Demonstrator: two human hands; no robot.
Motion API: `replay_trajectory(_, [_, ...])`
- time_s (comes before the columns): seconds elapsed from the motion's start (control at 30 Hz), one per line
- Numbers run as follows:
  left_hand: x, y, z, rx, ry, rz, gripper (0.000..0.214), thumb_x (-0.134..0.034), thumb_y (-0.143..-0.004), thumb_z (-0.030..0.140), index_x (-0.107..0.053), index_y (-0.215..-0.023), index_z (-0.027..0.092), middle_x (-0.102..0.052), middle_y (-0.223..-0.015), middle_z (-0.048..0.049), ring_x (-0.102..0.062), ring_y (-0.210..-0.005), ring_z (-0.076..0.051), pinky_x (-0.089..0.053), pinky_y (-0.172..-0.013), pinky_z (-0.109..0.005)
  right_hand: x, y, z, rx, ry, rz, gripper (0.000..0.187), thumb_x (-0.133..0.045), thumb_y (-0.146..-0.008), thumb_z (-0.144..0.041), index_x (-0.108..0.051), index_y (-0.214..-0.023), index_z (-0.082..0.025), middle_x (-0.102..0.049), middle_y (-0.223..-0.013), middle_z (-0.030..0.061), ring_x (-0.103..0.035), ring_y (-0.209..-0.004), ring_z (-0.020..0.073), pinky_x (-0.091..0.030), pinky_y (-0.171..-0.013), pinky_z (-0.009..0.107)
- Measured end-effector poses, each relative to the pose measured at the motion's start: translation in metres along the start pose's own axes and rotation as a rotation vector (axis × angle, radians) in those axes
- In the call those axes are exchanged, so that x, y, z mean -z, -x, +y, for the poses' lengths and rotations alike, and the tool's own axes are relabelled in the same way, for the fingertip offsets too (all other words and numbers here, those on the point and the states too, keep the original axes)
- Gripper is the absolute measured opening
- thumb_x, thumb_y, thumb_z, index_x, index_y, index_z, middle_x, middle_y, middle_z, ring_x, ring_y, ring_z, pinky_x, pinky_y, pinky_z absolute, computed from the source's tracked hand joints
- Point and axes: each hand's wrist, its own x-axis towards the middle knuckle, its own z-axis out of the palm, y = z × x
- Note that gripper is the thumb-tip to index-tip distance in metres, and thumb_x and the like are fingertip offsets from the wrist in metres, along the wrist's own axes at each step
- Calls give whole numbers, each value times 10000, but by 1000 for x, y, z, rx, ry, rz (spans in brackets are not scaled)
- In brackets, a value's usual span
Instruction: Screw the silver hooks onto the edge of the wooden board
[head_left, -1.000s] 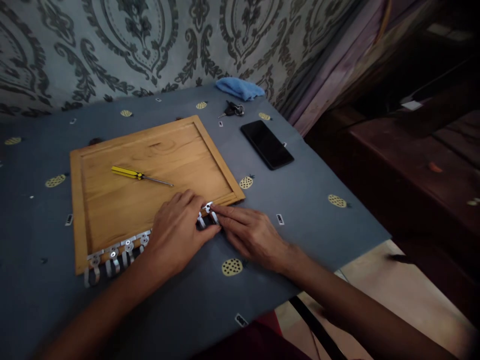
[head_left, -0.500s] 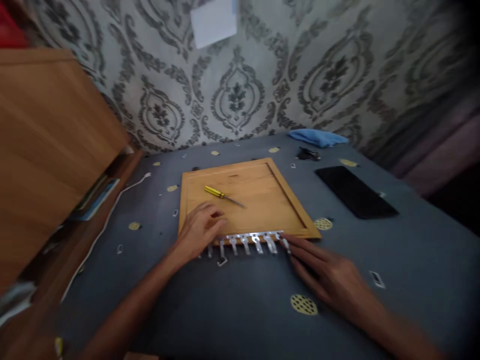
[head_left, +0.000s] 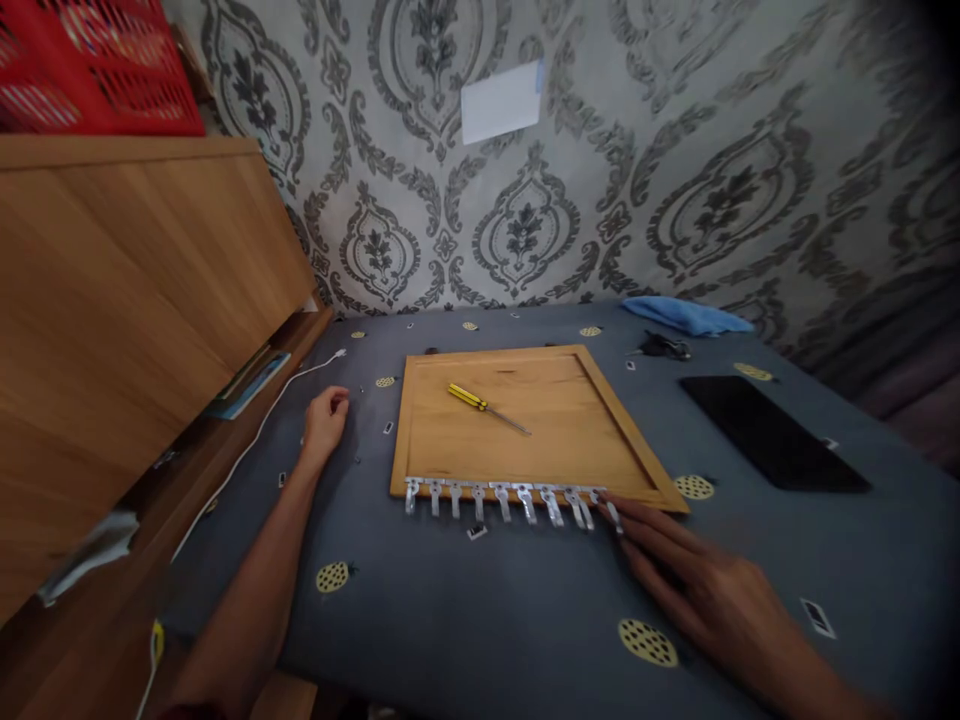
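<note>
A framed wooden board (head_left: pixel 570 440) lies flat on the blue table (head_left: pixel 465 620). Along its near edge runs a metal rail with several hooks (head_left: pixel 510 496). A yellow-handled screwdriver (head_left: pixel 484 404) rests on the board. My right hand (head_left: pixel 705 590) lies flat with its fingers stretched out, the fingertips touching the right end of the hook rail. My left hand (head_left: pixel 325 420) is out to the left of the board, fingers curled on the tablecloth beside a white cable (head_left: pixel 255 435). Whether it holds anything is hidden.
A black phone (head_left: pixel 772 432), a bunch of keys (head_left: pixel 661 347) and a blue cloth (head_left: pixel 686 315) lie at the back right. A wooden cabinet (head_left: pixel 112 300) with a red crate (head_left: pixel 90 60) on top stands close on the left, with a book (head_left: pixel 251 385) on its shelf.
My view swung left and up, bringing the cabinet in. My left hand left the hook rail and moved out left toward the cable. My right hand stayed at the rail's right end.
</note>
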Motion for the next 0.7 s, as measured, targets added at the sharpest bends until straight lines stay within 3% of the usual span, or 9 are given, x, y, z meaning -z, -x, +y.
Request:
replay_trajectory(0.17, [-13, -7, 0, -78, -56, -3, 371, -641, -987, 375, -612, -1299, 175, -633, -1314, -112, -658, -1120, -244, -582, -945, -465, 2, -1, -3, -13, -2, -18, 415, -393, -1054, -311, -746, -1257, -233, -776, -1217, 104, -814, -858, 262, -694, -630, 330])
replay_trajectory(0.47, [-14, -11, -10, -101, -155, 21, 376, -643, -986, 376, -610, -1299, 170, -637, -1303, -110, -662, -1110, -243, -586, -935, -462, 2, 0, 1, -50, -19, -64, 401, -415, -1038, -298, -743, -1261, -239, -758, -1267, 94, -810, -905, 247, -692, -700, 327])
replay_trajectory(0.7, [-20, -18, -2, -139, -234, 16, 363, -638, -989, 375, -616, -1293, 178, -636, -1309, -110, -660, -1114, -241, -584, -941, -460, 1, 0, 1, -60, -50, -78, 388, -431, -1022, -277, -751, -1237, -235, -731, -1324, 84, -794, -1006, 258, -692, -755, 350])
